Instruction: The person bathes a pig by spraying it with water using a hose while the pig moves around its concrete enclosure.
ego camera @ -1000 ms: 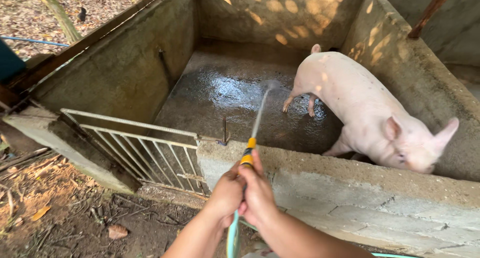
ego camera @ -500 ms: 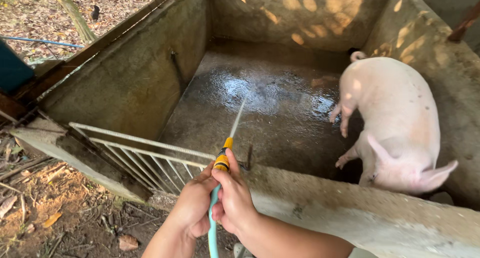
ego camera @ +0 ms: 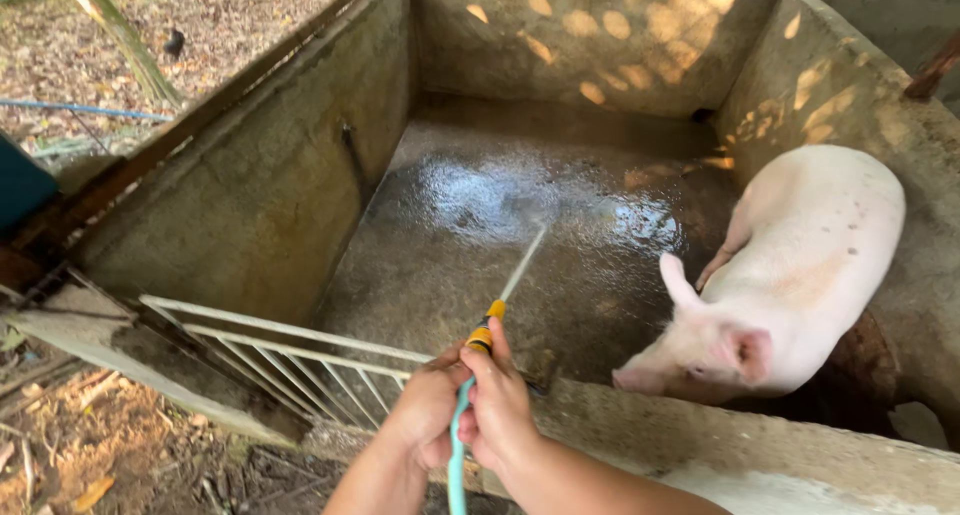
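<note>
My left hand (ego camera: 424, 409) and my right hand (ego camera: 497, 406) are both closed around a light green hose (ego camera: 457, 465) just behind its yellow and orange spray nozzle (ego camera: 486, 329). A thin jet of water (ego camera: 524, 262) shoots from the nozzle onto the wet concrete floor (ego camera: 500, 215) of the pen. A pale pink pig (ego camera: 790, 275) stands along the right wall, its snout down near the front wall, to the right of my hands.
The pen has grey concrete walls (ego camera: 250, 195) on all sides; the low front wall (ego camera: 760, 455) is just beyond my hands. A white metal bar gate (ego camera: 280, 360) stands at the front left. Bare dirt with dry leaves (ego camera: 90, 445) lies outside.
The pig has turned and stepped so its head is now lower and nearer the front wall. My hands and nozzle shifted slightly right; the jet still hits the middle of the floor.
</note>
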